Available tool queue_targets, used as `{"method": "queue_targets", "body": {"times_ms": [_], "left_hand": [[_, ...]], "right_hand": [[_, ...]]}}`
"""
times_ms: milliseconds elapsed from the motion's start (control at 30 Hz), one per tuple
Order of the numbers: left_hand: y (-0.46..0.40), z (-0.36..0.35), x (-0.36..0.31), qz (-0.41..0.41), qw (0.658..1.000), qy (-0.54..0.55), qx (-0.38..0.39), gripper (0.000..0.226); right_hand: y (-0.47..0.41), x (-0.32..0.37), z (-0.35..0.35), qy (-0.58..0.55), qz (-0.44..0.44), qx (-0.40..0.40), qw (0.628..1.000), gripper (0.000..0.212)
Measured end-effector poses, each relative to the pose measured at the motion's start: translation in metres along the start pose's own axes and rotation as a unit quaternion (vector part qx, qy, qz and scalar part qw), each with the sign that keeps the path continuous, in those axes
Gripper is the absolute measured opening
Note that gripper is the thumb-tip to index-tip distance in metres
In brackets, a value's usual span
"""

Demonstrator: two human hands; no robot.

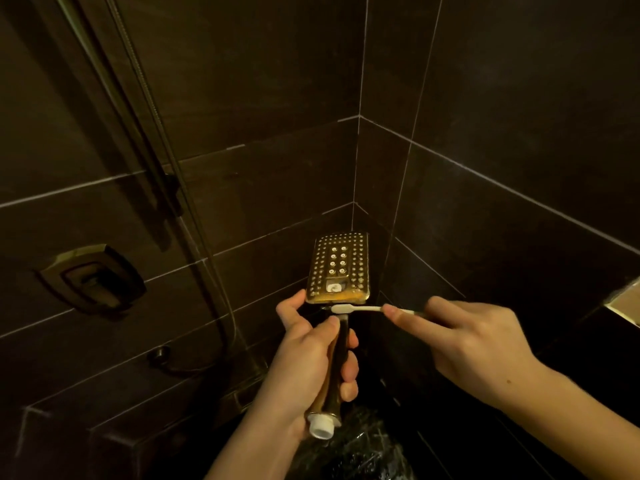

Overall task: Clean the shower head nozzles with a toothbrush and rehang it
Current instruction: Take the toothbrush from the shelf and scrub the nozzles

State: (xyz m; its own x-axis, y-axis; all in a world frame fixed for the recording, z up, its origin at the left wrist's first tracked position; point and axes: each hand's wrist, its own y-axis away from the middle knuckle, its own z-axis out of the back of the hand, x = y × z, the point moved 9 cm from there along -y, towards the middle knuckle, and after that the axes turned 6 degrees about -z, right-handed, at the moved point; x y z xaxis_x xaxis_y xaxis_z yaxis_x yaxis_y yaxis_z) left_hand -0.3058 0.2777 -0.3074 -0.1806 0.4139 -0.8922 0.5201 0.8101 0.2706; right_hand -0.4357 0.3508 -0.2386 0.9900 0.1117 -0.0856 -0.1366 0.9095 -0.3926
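Left hand (308,355) wraps the handle of the shower head (341,268), fingers curled round it, nozzle face turned up toward the camera in the tiled corner. The white threaded end (321,426) sticks out below the palm with no hose on it.

Right hand (464,337) pinches the toothbrush (360,309) by its handle. The brush head sits at the lower edge of the shower head, just above the neck, not on the nozzle grid yet.

Judgement: scrubbing is early. Advice:
- Move the bristles up onto the dotted field and work row by row.
- Use short strokes, plus small circles on the 8 larger centre nozzles.
- Keep the left grip firm so the face doesn't twist.
- Don't skip the white insert (335,288) in the lower slot.

No containers in view. Wall rail (138,126) and hose (194,202) are at left, for rehanging later.
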Motion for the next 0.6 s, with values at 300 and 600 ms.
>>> {"method": "queue_targets", "body": {"times_ms": [300,600], "left_hand": [[-0.001,0.013,-0.007,-0.027,0.999,-0.027,-0.019,0.054],[0.0,0.014,0.003,-0.061,0.995,-0.017,-0.083,0.051]], "right_hand": [[0.001,-0.012,0.001,-0.021,-0.017,0.013,1.0,0.048],[0.0,0.003,-0.028,-0.306,-0.177,0.053,0.934,0.067]]}}
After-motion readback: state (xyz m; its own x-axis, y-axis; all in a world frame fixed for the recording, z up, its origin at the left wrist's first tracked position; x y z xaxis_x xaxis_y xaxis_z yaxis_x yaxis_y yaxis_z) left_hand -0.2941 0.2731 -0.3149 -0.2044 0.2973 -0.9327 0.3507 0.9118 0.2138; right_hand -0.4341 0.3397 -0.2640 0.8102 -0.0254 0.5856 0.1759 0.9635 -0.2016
